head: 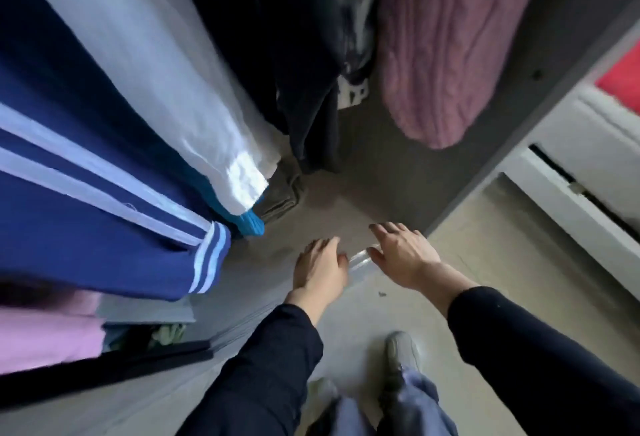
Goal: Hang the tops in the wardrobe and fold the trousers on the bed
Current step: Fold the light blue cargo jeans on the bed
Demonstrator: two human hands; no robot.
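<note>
Above and beyond both hands, tops hung in the wardrobe (349,198): a navy striped top (104,210), a white top (166,71), dark garments (277,37) and a pink knit (450,37). The left hand (320,267) and right hand (403,255) were held out empty, fingers loosely spread. Hanging looked largely done; no trousers to fold or bed showed, so folding probably remained.

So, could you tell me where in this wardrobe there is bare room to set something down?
The wardrobe floor is bare from the folded dark item to the right wall, under the pink knit; a hand passes there. The left is crowded: navy striped top, white garment and black garments hang packed together.
</note>
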